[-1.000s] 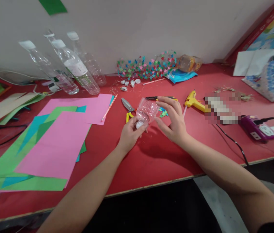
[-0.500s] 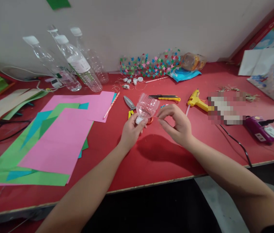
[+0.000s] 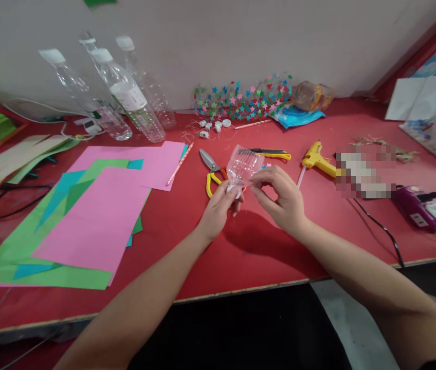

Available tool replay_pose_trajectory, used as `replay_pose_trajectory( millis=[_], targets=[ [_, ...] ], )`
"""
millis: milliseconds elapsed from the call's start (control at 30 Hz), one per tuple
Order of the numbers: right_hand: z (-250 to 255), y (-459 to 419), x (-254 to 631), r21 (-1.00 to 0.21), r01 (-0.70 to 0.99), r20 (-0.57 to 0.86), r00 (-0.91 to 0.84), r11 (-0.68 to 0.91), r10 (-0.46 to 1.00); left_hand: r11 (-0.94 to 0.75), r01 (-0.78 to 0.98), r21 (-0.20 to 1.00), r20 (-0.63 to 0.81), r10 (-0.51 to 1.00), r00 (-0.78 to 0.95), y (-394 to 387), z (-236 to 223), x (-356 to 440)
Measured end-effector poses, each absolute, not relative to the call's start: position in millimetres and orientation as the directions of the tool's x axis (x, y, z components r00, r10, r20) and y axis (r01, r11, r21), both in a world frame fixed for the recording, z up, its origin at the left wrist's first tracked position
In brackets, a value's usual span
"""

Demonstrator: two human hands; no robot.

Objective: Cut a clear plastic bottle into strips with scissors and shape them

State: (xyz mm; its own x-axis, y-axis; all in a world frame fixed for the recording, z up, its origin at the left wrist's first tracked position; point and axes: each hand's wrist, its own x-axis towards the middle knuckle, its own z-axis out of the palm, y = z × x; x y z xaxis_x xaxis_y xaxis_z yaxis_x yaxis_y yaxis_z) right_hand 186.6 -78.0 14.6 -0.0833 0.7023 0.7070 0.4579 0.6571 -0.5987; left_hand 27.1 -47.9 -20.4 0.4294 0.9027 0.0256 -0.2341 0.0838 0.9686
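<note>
The clear top of a cut plastic bottle (image 3: 244,163), its wall slit into strips, is held neck down over the table. My left hand (image 3: 215,211) is closed around its white-capped neck. Close to the right of the neck, my right hand (image 3: 282,198) has thumb and forefinger pinched together; whatever is between them is too small to make out. Scissors (image 3: 210,160) with yellow and orange handles lie just behind my left hand, partly covered. A yellow utility knife (image 3: 272,153) lies behind the bottle piece.
Coloured paper sheets (image 3: 90,216) cover the left. Clear bottles (image 3: 131,100) stand along the wall beside a star-covered plastic piece (image 3: 241,100). To the right are a yellow glue gun (image 3: 320,162) and a purple power strip (image 3: 424,208). The red table's front edge (image 3: 241,293) is near me.
My left hand has shifted right with the bottle top, tilting it toward my right hand. The gap between my pinched right fingers and the bottle top has narrowed. More of the scissors shows.
</note>
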Motion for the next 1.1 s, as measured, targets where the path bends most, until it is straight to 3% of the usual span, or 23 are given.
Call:
replay_pose_trajectory(
  millis=[167,433,1100],
  targets=[
    [12,-77,185,-0.681,0.422,0.634,-0.067,0.598,0.770,0.089,-0.220,0.971,0.013,0.906,0.423,-50,-23,29],
    [6,-73,186,-0.445,0.604,0.747,-0.157,0.662,0.646,0.091,-0.212,0.973,-0.004,0.925,0.380,-52,-19,33],
    [-5,-72,178,-0.547,0.551,0.691,-0.128,0.631,0.711,0.036,-0.179,0.983,0.025,0.943,0.332,-53,-19,34]
  ],
)
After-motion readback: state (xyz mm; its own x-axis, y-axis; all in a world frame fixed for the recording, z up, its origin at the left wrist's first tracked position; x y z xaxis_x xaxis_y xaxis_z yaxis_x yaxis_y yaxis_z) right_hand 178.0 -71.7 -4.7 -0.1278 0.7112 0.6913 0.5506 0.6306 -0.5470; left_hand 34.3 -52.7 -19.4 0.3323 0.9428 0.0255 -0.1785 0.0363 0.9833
